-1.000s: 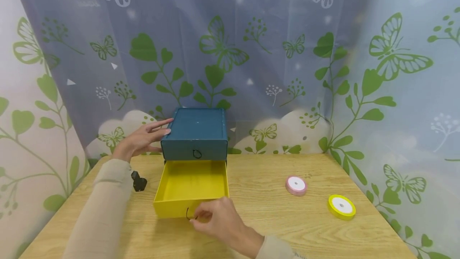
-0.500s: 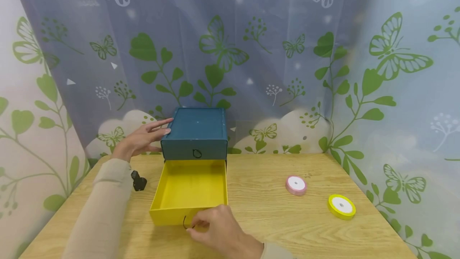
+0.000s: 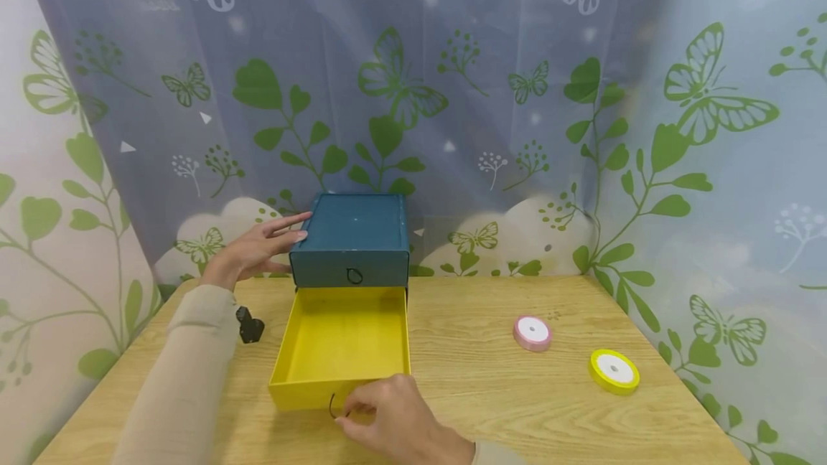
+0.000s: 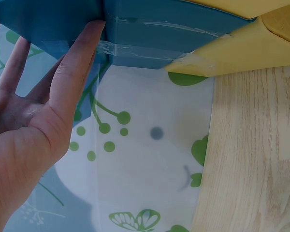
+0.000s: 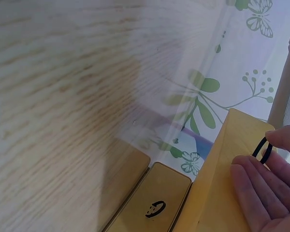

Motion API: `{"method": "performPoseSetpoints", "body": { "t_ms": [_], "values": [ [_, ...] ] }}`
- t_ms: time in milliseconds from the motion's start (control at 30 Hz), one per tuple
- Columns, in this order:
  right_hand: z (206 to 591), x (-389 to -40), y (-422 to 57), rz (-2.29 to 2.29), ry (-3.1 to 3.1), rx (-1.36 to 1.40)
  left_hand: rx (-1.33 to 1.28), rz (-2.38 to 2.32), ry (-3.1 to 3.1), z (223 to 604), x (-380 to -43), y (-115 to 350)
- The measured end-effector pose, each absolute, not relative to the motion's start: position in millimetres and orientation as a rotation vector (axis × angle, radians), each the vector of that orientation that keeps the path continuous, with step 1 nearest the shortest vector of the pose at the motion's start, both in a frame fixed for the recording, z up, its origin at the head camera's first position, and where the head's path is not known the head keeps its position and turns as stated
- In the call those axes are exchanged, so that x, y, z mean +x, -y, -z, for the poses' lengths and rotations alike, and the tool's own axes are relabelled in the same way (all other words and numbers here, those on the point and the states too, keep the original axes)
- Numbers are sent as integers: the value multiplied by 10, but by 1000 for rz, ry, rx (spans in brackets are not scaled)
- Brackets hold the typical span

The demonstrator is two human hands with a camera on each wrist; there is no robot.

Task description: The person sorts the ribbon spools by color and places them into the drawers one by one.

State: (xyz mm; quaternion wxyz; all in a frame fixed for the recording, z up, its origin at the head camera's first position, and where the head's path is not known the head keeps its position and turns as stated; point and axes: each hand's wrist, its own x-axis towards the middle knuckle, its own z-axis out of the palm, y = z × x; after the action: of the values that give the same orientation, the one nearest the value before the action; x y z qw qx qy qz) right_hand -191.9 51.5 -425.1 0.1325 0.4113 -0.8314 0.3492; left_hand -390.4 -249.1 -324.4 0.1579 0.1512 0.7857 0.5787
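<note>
Drawer drawn from a two-colour box. Compared with the head view a second earlier, the yellow drawer [image 3: 345, 343] stands farther out below the blue box [image 3: 355, 224], its front panel nearer the person; most of this shift falls in the first half-second, the rest being slight, which suggests that the pull is slowing. The right hand [image 3: 402, 418] lies at the front panel, thumb and fingers clamped on the dark loop [image 5: 267, 153] that serves as its handle. The left hand [image 3: 258, 246] is unchanged in place, its fingers extended and apart against the side and top edge of the blue box, apparently steadying it. The drawer is thus well extended, with its interior exposed to view; whether it has reached its stop cannot be told. On the counter [image 3: 472, 393], a small black object [image 3: 250, 326] lies left of the drawer; a pink spool [image 3: 533, 334] and a yellow spool [image 3: 614, 372] lie well apart from it, to the right.
</note>
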Motion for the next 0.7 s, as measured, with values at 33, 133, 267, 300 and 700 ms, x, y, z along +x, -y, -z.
{"method": "performPoseSetpoints", "body": {
  "t_ms": [33, 133, 267, 300, 700],
  "values": [
    [4258, -1918, -514, -1002, 2408, 1197, 433, -1655, -2248, 3244, -3903, 2492],
    [4283, -1914, -511, -968, 2398, 1208, 435, -1656, -2249, 3245, -3903, 2492],
    [4310, -1908, -509, -903, 2395, 1213, 440, -1658, -2245, 3247, -3902, 2491],
    [4313, -1907, -509, -891, 2397, 1213, 441, -1659, -2244, 3248, -3903, 2489],
    [4330, -1913, -507, -869, 2383, 1243, 437, -1657, -2245, 3264, -3922, 2498]
  ]
}}
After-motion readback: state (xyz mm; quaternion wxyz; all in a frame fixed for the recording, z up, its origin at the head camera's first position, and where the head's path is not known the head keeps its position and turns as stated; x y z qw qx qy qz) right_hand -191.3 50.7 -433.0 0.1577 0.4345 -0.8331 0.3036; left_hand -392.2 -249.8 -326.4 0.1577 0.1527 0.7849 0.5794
